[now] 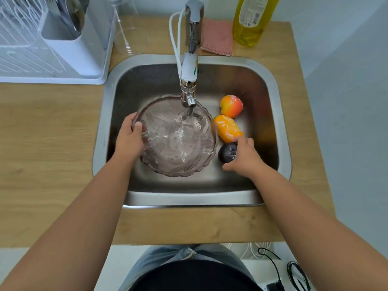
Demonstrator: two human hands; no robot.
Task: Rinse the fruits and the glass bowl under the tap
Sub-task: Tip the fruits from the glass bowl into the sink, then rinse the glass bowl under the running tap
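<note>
A patterned glass bowl (178, 141) lies in the steel sink (273, 85) under the tap (190, 80), and water runs into it. My left hand (130, 139) grips the bowl's left rim, thumb inside. Right of the bowl lie a red-yellow fruit (231, 106), an orange fruit (226, 128) and a dark purple fruit (227, 152). My right hand (243, 156) is curled around the dark purple fruit, with its index finger touching the orange fruit's end. Part of the dark fruit is hidden behind my fingers.
A white dish rack (50, 43) with cutlery stands on the wooden counter (48, 143) at the back left, with a wine glass (128, 32) beside it. Behind the tap lie a pink cloth (218, 36) and a yellow soap bottle (252, 19).
</note>
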